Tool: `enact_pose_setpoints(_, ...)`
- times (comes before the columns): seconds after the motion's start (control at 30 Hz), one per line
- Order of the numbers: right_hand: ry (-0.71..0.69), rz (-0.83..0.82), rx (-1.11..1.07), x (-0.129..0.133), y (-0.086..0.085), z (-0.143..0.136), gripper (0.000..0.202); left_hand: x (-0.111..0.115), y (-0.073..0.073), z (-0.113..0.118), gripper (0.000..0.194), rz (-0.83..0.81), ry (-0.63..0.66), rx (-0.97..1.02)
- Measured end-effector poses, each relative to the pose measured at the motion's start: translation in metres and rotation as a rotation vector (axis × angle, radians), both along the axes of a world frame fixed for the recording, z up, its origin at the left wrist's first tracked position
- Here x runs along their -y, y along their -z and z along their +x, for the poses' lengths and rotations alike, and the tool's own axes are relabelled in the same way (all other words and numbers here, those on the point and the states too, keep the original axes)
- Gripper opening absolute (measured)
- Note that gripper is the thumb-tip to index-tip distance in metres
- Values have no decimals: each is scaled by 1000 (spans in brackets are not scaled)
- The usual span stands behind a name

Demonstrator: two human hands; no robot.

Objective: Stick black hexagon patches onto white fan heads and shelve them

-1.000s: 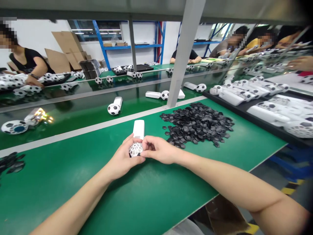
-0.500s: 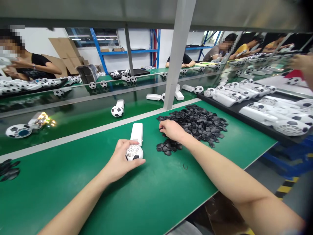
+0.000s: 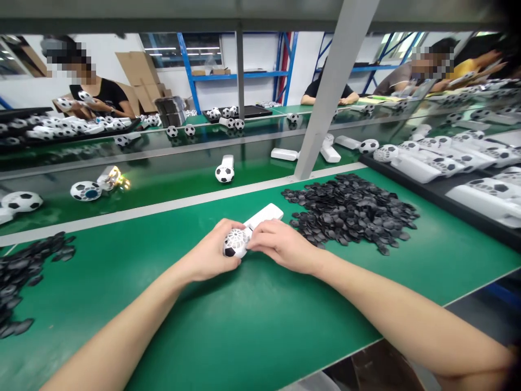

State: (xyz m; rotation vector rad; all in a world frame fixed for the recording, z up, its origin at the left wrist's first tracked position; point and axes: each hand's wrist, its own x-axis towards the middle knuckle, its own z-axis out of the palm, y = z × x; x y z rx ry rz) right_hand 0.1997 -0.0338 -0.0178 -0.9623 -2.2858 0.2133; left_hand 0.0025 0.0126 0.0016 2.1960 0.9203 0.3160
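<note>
My left hand (image 3: 215,250) is wrapped round the ball-shaped head of a white soccer-ball device (image 3: 264,215), whose white handle points up and to the right. The head has a white lattice face and black patches. My right hand (image 3: 280,244) is closed, with its fingertips against the right side of the head; whatever they pinch is too small to make out. Behind my right hand lies a large pile of black pieces (image 3: 354,212) on the green table (image 3: 228,336).
A second black pile (image 3: 24,271) lies at the left. A metal post (image 3: 336,92) rises behind the table. A black tray (image 3: 431,201) of white devices stands at the right. More devices, one lit (image 3: 109,179), lie on the green belt (image 3: 163,187). People sit across the line.
My right hand has left the black pile and come to the ball head in my left hand. The device's handle has turned to the right. The camera view has shifted left.
</note>
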Motion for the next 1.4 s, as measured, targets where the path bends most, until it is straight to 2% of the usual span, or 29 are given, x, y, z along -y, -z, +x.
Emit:
enact_pose_setpoints(0.07,-26,51,25,-3,5,-3,13,-1,-2,0,51,11,48,6)
enact_pose_setpoints(0.2,-50,30,22,-5,7,-6,7,-2,-4,1,46,43,114,23)
enact_pose_setpoints(0.37,34,-36,-65,-6,3,-11,5,2,4,7,36,110,7,64)
enact_pose_setpoints(0.5,30,-126,-75,-7,0,-8,5,2,9,7,36,118,-9,90)
enact_pose_setpoints(0.67,38,-163,125,-3,-6,7,4,-1,6,4,38,86,-8,91)
enact_pose_setpoints(0.83,189,-309,302,4,-8,12,10,-6,4,3,39,35,-103,49)
enact_pose_setpoints(0.93,243,-378,336,6,-7,8,7,-7,5,3,40,7,-149,54)
enact_pose_setpoints(1.03,236,-443,285,7,-7,6,3,-7,7,2,40,26,-131,55)
enact_pose_setpoints(1.13,149,-511,215,8,-8,7,7,-6,7,1,39,67,-98,61)
enact_pose_setpoints(1.27,23,-441,120,9,-11,8,8,-4,6,0,38,82,-49,79)
enact_pose_setpoints(1.4,73,-318,48,10,-11,7,18,-3,5,0,38,77,-18,92)
